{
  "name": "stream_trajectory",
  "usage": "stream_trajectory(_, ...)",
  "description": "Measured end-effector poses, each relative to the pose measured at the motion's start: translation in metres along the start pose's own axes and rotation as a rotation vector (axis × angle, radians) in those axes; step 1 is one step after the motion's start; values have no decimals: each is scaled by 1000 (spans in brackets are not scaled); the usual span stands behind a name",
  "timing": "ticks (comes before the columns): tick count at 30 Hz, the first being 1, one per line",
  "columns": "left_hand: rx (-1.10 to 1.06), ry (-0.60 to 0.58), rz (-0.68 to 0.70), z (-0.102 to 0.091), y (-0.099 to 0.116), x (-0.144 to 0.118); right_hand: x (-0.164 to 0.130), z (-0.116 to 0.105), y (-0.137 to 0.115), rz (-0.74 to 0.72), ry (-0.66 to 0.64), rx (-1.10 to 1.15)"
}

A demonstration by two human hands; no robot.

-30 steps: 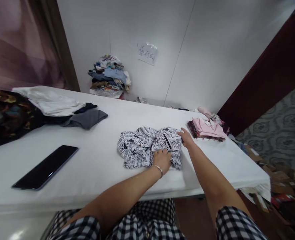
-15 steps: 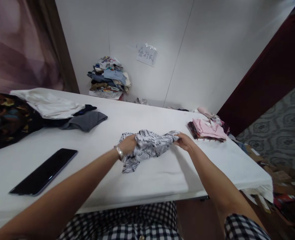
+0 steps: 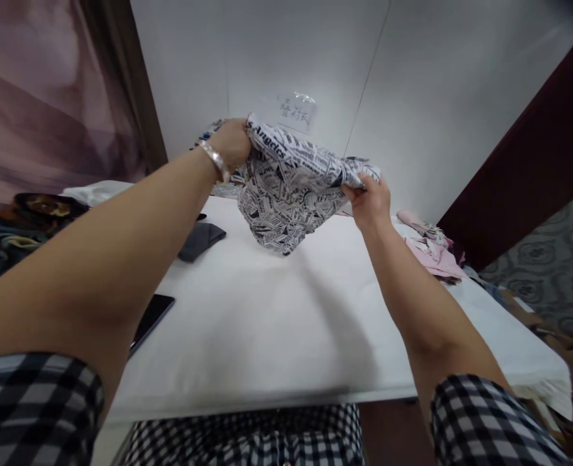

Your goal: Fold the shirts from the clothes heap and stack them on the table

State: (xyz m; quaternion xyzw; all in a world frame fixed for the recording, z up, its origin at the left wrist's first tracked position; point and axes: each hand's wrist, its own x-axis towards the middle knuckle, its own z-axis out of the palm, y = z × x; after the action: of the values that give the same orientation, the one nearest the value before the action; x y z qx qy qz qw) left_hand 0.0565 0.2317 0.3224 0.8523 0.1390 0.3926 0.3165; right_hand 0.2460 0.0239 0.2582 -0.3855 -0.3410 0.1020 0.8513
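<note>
A white garment with black newspaper-style print point(image 3: 291, 188) hangs in the air above the white-covered table point(image 3: 267, 336). By its upper left corner my left hand point(image 3: 232, 142) grips it, fingers closed; a silvery bracelet is on that wrist. My right hand point(image 3: 371, 197) pinches the upper right part of the cloth, lower than the left hand. Between the hands the upper edge slopes down to the right, and the lower part droops in loose folds to a point. The garment's exact kind cannot be made out.
On the left lie a grey cloth point(image 3: 201, 241), a dark tablet-like slab point(image 3: 153, 317) partly behind my left forearm, and heaped dark clothes point(image 3: 14, 239). Pink folded clothing point(image 3: 434, 259) lies on the right. A handwritten sign point(image 3: 296, 111) hangs on the wall.
Both hands have lifted the printed garment from the table and moved it up and away from me. It was bunched before; now it hangs more spread out.
</note>
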Motion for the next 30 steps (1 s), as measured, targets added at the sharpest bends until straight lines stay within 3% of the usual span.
stream_trajectory(3, 56, -122, 77, 12, -22, -50, -67, -24, 4, 65, 16, -65)
stream_trajectory(8, -10, -499, -79, 67, -73, -196, -206, -88, 42, 477, 192, -244)
stream_trajectory(10, -60, -645, -163, 84, -81, -246, -246, -106, 51, 618, 243, -291)
stream_trajectory(12, -51, -680, -154, 92, -83, -279, -272, -115, 55, 676, 280, -287)
stream_trajectory(14, -23, -673, -103, 92, -82, -294, -284, -117, 53, 684, 310, -270)
stream_trajectory(18, 1, -653, -18, 88, -79, -298, -286, -117, 46, 696, 306, -289)
stream_trajectory(23, 65, -656, 107, 84, -75, -306, -276, -133, 37, 820, 90, -583)
stream_trajectory(27, 123, -657, 83, 71, -72, -319, -267, -155, 27, 611, -18, -1016)
stream_trajectory(30, 71, -588, -30, 60, -74, -323, -260, -161, 22, 396, -78, -1164)
